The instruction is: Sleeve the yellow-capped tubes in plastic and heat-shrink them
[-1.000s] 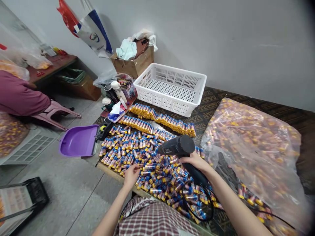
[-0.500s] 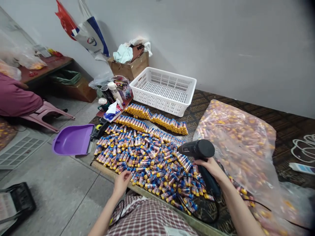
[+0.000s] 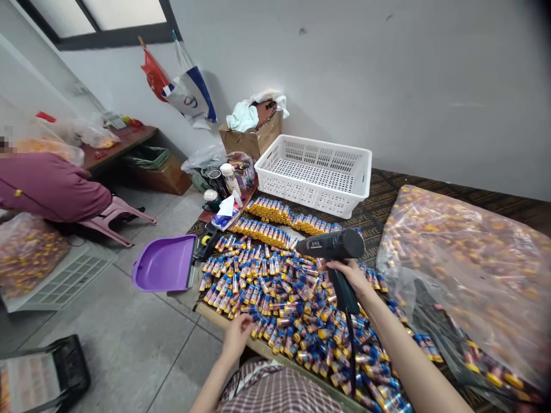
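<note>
My right hand (image 3: 352,278) grips the handle of a black hair dryer (image 3: 329,245), its barrel pointing left above a spread of small tubes. The cord hangs down from the handle. My left hand (image 3: 236,337) is at the near edge of the table, beside the loose tubes (image 3: 275,287); its fingers are curled in, and what they hold, if anything, is hidden. Each tube has a printed body with blue and yellow ends. Behind the loose ones stand neat rows of tubes (image 3: 262,232), packed side by side.
A white plastic basket (image 3: 314,198) stands behind the rows. On the right lies a large clear bag (image 3: 469,258) full of tubes. A purple dustpan (image 3: 166,264) is at the left, near cups and a thermos (image 3: 230,178). A co-worker (image 3: 55,186) sits on a pink stool.
The camera view has swung left, so the scene appears farther right. My right hand has carried the hair dryer leftward and away over the tubes. My left hand stays at the table edge.
</note>
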`<state>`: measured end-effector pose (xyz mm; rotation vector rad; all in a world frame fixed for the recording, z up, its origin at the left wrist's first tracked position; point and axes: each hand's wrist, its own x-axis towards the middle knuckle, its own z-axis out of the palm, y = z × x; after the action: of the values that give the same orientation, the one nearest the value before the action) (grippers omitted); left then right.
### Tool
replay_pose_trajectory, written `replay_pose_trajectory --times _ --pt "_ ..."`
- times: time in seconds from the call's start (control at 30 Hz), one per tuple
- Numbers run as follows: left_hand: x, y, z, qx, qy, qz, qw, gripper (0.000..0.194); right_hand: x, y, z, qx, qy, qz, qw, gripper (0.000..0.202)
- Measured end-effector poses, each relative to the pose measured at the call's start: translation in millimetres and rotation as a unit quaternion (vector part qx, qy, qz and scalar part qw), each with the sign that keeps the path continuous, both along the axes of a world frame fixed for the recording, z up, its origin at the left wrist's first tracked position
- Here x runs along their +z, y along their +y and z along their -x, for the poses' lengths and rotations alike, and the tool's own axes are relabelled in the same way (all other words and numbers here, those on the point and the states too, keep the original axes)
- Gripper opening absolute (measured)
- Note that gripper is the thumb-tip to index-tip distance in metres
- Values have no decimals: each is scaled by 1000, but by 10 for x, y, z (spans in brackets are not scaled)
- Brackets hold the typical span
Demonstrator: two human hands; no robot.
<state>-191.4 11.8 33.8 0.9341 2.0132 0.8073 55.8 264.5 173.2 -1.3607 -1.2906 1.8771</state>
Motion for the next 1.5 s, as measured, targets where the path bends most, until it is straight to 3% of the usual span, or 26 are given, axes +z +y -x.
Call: replay_pose_trajectory --times 0.4,0.53,0.67,0.83,0.93,1.03,1.17,1.33,1.43,1.5 --pt "-9 136 1794 38 21 -20 999 28 195 338 1325 31 -37 -32 998 24" --pt "2 220 2152 53 11 -22 998 28 234 410 1699 39 -18 -28 999 26" --pt "6 280 2290 47 3 -16 999 27 249 497 2088 68 0 -38 997 23" --pt "-93 376 2258 45 -14 -16 999 26 281 591 2447 120 -13 -38 992 19" --pt "-95 631 2222 -9 -8 -18 1000 21 294 619 2391 123 -24 -32 992 21" --pt "6 1116 2190 -101 63 -33 992 18 295 602 2034 98 -28 -23 995 22" --pt "160 1986 1997 -181 145 -52 971 20 303 471 1255 21 -77 -6 997 25" --pt "185 2937 1329 -248 192 -74 947 22 348 244 514 -96 -134 15 986 33" --pt "116 3277 893 -270 220 -80 934 23 348 164 365 -133 -128 26 982 34" --pt "63 3387 696 -283 235 -83 926 33 328 144 348 -146 -115 25 982 35"
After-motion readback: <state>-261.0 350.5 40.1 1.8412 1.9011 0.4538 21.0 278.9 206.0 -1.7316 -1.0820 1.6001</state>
